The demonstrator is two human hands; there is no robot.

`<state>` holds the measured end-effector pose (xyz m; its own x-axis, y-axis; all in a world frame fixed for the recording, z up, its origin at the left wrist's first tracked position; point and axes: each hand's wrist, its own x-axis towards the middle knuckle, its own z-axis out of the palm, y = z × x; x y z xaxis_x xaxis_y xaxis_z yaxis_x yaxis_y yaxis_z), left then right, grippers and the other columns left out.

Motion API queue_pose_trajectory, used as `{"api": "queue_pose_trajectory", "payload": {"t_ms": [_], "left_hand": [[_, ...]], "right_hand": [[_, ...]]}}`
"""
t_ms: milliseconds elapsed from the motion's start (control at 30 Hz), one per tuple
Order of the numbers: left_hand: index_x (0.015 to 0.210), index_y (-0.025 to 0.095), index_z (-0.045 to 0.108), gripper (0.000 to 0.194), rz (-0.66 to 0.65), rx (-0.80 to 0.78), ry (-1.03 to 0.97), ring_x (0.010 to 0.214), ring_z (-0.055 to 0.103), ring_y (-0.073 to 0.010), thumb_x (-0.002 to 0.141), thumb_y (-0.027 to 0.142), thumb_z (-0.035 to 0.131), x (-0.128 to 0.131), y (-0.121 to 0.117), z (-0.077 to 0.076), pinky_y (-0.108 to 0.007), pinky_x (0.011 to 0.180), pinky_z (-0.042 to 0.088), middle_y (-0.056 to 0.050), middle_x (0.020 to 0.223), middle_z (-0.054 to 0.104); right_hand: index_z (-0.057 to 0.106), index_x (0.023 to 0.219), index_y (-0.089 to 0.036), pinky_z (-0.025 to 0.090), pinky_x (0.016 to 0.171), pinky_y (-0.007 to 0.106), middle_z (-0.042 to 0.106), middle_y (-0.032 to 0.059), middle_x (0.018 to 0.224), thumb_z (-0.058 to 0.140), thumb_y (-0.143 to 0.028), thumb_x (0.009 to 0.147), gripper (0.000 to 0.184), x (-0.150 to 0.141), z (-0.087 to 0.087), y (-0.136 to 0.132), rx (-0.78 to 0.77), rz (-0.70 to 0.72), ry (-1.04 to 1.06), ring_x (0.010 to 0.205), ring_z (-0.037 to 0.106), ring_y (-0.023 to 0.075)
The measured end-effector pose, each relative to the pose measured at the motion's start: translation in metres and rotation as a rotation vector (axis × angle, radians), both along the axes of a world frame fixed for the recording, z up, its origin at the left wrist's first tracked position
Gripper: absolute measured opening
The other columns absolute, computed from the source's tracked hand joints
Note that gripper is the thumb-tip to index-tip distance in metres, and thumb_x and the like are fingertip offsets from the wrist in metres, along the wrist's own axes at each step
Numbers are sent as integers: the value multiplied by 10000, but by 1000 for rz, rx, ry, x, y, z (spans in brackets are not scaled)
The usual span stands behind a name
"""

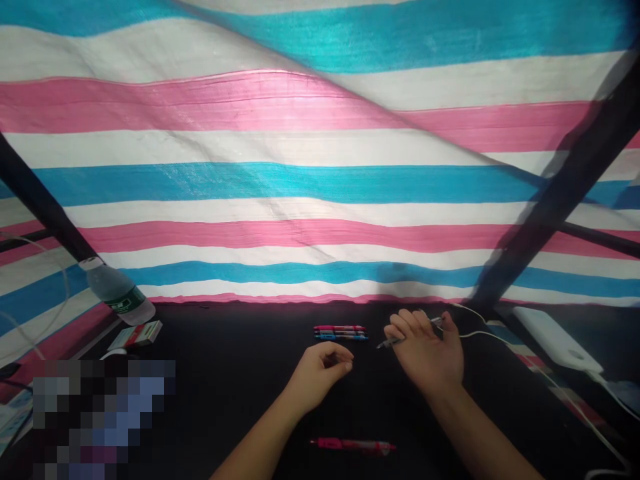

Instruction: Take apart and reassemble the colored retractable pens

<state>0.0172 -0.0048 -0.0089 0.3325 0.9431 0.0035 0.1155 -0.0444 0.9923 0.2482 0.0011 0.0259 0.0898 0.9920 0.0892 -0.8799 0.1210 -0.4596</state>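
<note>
While the grouped pens (341, 333) by the table's (225, 400) far edge looked done, the right hand (433, 357) gripped a grey pen (388, 343), the left hand (320, 377) (loosely curled) seemed empty, and a red pen (350, 445) towards the near edge lay apparently ungrouped.

The two bare forearms (263, 437) taper smoothly toward bare wrists (447, 392).

Five pens (350, 445) show: three side by side, one alone, one held. There are two bare hands (317, 375), one bottle (117, 290), one box (135, 335) and one white device (556, 339).
</note>
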Motion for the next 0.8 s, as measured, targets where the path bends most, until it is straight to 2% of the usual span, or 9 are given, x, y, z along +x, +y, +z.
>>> {"api": "queue_pose_trajectory", "payload": {"t_ms": [100, 200, 367, 667, 800], "left_hand": [[926, 180, 795, 154, 4, 0, 5, 862, 678, -235, 806, 273, 766, 0, 0, 0, -326, 792, 486, -71, 896, 755], [928, 170, 792, 168, 1, -6, 15, 854, 674, -225, 803, 280, 769, 0, 0, 1, -317, 785, 487, -66, 892, 753], [944, 164, 789, 178, -9, -2, 33, 853, 675, -214, 819, 287, 759, 0, 0, 3, -308, 785, 490, -61, 896, 751], [949, 170, 785, 172, -15, 12, 43, 875, 683, -216, 827, 288, 756, -1, 0, 1, -309, 801, 497, -60, 917, 756], [990, 182, 782, 207, 5, 70, 90, 874, 675, -216, 888, 348, 711, -1, -2, 5, -311, 798, 496, -56, 924, 754]], "right_hand": [[333, 633, -253, 442, 581, 378, 352, -26, 678, 528, -556, 977, 498, 0, 1, 0, -35, 17, 101, 630, 415, 185], [323, 649, -243, 456, 592, 357, 362, -35, 682, 588, -473, 947, 461, 0, 3, -1, -46, 60, 215, 642, 432, 171], [287, 654, -234, 463, 595, 343, 369, -38, 682, 630, -372, 907, 448, -1, 5, -2, -32, 104, 269, 645, 429, 161], [318, 627, -239, 449, 591, 349, 362, -31, 671, 616, -422, 928, 462, -1, 5, -3, 1, 105, 204, 632, 421, 167], [355, 607, -245, 434, 598, 382, 375, -17, 666, 570, -611, 946, 544, -4, 3, -4, -14, 119, 100, 628, 411, 188]]}}
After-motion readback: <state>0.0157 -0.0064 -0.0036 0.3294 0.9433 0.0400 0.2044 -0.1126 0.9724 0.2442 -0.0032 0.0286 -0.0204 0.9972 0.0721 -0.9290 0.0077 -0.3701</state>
